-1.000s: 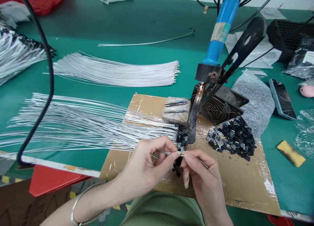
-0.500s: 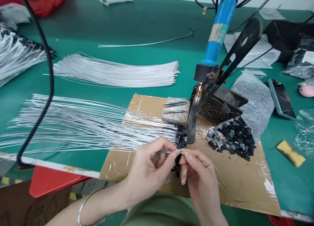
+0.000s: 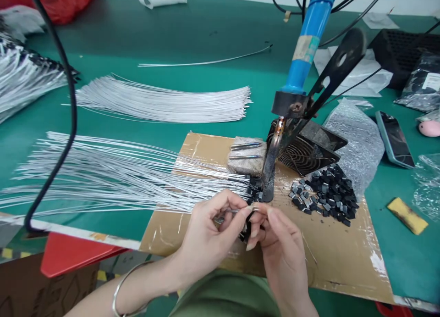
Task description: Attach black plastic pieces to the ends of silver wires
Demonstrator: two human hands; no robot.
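My left hand [image 3: 209, 236] is closed in a pinch, thumb against fingers, on a thin white wire [image 3: 234, 210] that points to the right. Close against those fingertips, my right hand [image 3: 283, 236] has its fingers curled and pressed together at the wire's tip; anything between them is too small to make out. A blue-handled soldering iron [image 3: 302, 64] is mounted above, its tip just beyond my hands. Beside the tip lie wires [image 3: 206, 181] with small black connectors [image 3: 253, 188] on their ends. More black pieces show partly hidden beneath my hands.
A cardboard sheet [image 3: 343, 257] covers the front of the green table. On it lies a pile of black connectors [image 3: 330, 193], near a small fan [image 3: 305, 152]. A bundle of white wires [image 3: 165, 101] lies behind. At right are a phone [image 3: 395, 138] and yellow sponge [image 3: 407, 215].
My right hand's thumb has drawn back slightly from the wire's tip, and its fingers have curled further left. A thin strand below that hand no longer shows. My left hand has hardly moved.
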